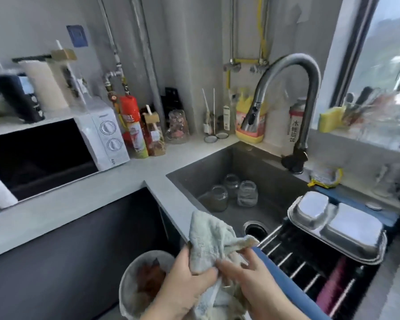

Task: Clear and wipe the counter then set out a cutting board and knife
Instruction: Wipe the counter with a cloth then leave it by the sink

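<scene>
Both hands, left (185,282) and right (252,278), grip a pale cloth (208,241) near the sink (270,181), apparently readying to wipe the bench (67,204) at left.

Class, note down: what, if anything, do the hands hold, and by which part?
Both hold a pale cloth: the left hand grips its bunched middle, the right hand pinches its right-side corner.
</scene>
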Motion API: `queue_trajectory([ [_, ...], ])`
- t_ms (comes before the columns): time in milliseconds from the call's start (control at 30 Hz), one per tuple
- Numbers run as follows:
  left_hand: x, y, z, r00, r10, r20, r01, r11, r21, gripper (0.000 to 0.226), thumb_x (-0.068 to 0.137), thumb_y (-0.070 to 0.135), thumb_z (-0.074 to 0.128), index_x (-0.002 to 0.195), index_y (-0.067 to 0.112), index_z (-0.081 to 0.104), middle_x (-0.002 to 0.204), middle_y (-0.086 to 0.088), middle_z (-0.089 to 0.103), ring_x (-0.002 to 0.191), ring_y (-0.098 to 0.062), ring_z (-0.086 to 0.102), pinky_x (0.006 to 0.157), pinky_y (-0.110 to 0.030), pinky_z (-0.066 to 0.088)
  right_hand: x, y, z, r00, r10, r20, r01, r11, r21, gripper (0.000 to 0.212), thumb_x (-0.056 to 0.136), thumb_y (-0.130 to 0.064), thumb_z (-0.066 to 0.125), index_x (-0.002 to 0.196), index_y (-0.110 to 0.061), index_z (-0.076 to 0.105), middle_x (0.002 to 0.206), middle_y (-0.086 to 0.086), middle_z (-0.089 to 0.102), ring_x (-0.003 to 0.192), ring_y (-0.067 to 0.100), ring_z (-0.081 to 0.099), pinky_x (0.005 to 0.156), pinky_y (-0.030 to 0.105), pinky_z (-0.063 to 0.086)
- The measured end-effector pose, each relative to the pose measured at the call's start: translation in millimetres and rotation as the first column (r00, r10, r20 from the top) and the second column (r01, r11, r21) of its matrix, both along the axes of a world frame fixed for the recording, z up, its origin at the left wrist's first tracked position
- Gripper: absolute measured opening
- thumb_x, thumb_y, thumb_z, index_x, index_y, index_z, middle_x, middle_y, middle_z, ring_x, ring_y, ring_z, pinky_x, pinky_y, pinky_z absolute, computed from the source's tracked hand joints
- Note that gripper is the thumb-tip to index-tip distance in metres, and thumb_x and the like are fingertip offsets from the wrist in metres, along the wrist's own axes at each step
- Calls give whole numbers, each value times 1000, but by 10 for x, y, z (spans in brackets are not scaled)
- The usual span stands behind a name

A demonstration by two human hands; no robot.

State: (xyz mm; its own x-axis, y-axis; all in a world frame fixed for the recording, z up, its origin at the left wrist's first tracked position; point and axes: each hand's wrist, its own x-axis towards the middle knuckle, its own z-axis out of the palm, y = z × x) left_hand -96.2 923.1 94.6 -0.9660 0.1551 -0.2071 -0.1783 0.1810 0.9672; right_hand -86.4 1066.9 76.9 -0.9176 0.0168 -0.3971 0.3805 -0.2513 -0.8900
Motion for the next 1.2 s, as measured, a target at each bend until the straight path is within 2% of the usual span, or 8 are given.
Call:
queue_trajectory([
  [100, -477, -407, 39, 997, -78, 19, 77, 994, 83, 74, 55, 16, 75, 121, 24, 43, 103, 0, 70, 90, -7, 68, 77, -20, 54, -493, -366, 28, 998, -33, -52, 35, 998, 44, 32, 70, -3, 74, 95, -19, 64, 77, 0, 77, 71, 17, 73, 66, 32, 55],
  [200, -965, -592, -4, 994, -101, 39, 97, 992, 77, 80, 48, 28, 74, 121, 30, 40, 108, 0, 67, 99, -12, 65, 95, -36, 49, -983, -538, 3, 992, -89, -85, 93, 995, 45, 35, 66, 1, 75, 96, -15, 65, 86, 10, 76, 81, 30, 72, 78, 45, 57],
  [433, -2537, -522, -251, 999, 37, -1, -36, 988, -149, 49, 75, 38, 65, 117, 37, 40, 100, 13, 59, 87, -4, 61, 63, -13, 47, -2634, -608, -209, 957, -276, -85, 270, 960, -80, 32, 79, -1, 64, 107, -16, 58, 103, 18, 69, 94, 40, 66, 87, 60, 51],
  [533, -3400, -483, -241, 983, 64, -170, -113, 948, -299, 51, 80, 29, 63, 124, 35, 39, 111, 14, 48, 98, -5, 50, 77, -16, 42, -3530, -657, -310, 939, -339, -54, 328, 933, -150, 37, 78, -2, 66, 111, -14, 55, 103, 17, 67, 93, 37, 65, 88, 55, 52],
  [667, -4431, -481, -224, 946, -91, -311, -103, 825, -556, 40, 86, 19, 54, 123, 32, 49, 130, -3, 46, 114, -18, 46, 89, -15, 32, -4550, -758, -273, 886, -463, 0, 450, 862, -232, 36, 80, 0, 62, 112, -13, 53, 99, 13, 64, 93, 35, 63, 88, 52, 52],
  [833, -5131, -519, -519, 910, -402, 97, 282, 433, -856, 35, 91, 21, 36, 124, 22, 50, 144, -11, 36, 128, -32, 36, 107, -38, 33, -5121, -826, -497, 959, -260, 112, 264, 964, -22, 37, 85, -5, 55, 121, -5, 49, 105, 18, 62, 75, 26, 55, 58, 31, 46],
  [1033, -4838, -544, -764, 930, -368, -14, 211, 564, -799, 48, 87, 25, 47, 134, 31, 38, 149, 1, 31, 136, -22, 27, 112, -33, 26, -4763, -819, -616, 947, -311, 77, 283, 925, 254, 52, 84, -13, 59, 133, -13, 44, 128, 10, 54, 109, 23, 55, 82, 26, 44],
  [1200, -4112, -684, -593, 906, -310, -288, 158, 880, -448, 31, 86, 19, 57, 116, 27, 56, 106, 17, 57, 106, -9, 53, 86, -14, 37, -3934, -812, -428, 933, -357, -42, 348, 866, 359, 30, 86, -14, 57, 116, -14, 58, 103, 6, 66, 81, 14, 62, 71, 28, 52],
])
